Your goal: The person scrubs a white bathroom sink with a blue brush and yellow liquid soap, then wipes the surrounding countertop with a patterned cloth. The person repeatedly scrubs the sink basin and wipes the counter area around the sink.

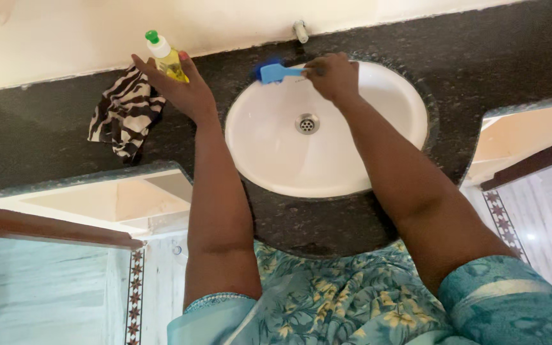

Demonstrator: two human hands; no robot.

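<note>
My left hand [177,86] is wrapped around a yellow squeeze bottle [167,57] with a white neck and green cap, at the back of the dark stone counter [46,134]. My right hand [332,75] grips the handle of a blue brush [271,71], whose head rests at the far left rim of the white oval sink [352,160]. The sink's metal drain [307,123] shows in the middle of the bowl.
A black-and-white striped cloth [126,112] lies crumpled on the counter just left of my left hand. A small metal tap stub [299,30] sticks out of the cream wall behind the sink. Tiled floor shows below both counter ends.
</note>
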